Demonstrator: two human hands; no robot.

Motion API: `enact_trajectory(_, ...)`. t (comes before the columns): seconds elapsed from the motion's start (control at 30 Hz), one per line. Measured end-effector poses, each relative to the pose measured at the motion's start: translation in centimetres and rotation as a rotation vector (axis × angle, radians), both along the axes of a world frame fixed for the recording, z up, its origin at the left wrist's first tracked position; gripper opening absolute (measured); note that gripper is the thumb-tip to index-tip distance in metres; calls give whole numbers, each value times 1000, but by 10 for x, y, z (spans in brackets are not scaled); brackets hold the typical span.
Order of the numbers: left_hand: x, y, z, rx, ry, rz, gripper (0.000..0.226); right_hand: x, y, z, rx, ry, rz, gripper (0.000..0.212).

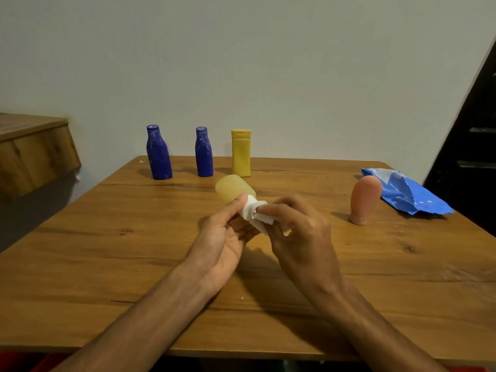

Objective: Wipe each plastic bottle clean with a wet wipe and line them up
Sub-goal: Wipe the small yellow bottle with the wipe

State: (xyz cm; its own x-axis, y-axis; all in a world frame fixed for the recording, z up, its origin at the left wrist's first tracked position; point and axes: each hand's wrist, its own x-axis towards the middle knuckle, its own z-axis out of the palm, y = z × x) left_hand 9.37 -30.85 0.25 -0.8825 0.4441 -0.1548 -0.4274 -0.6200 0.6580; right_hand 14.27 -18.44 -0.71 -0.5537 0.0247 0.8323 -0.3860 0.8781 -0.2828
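I hold the pale bottle (233, 187) above the table (107, 237), near its middle, in my left hand (222, 242). The left fingers are closed around its lower part, thumb up along the near side. My right hand (300, 237) is pinched shut on the wipe (255, 213), which is bunched against the bottle just where the two hands meet.

The bottle's long axis runs from the hands up and away to the left. Its rounded end points toward the far row, and the end nearer me is hidden under the wipe and fingers, so I cannot tell cap from base there. The bare stretch lies beyond the wipe, up-left of my right fingertips, so I judge the next stroke should run along that axis, away from me, with the left hand turning the bottle.

At the far edge stand two blue bottles (159, 153) (204, 153) and a yellow bottle (241, 154), upright in a row with gaps between them. The open place in the line is to the right of the yellow one, almost straight behind the pale bottle.

The pink bottle (365, 200) stands on its narrow end at the right, nearer my right hand, just beside the blue pack (410, 194).
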Motion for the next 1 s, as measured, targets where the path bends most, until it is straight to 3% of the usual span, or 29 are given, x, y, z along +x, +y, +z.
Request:
enact_trajectory(0.57, 4, 1, -1, -55, 34, -24, 43, 0, 5, 2, 26, 44, 16, 26)
enact_trajectory(0.8, 1, 1, -2, -126, 152, -8, 55, 1, 20, 18, -260, 12, 32, 24)
enact_trajectory(1.0, -1, -1, -4, -186, 269, -69, 52, 4, 14, 29, -537, -228, 220, 20)
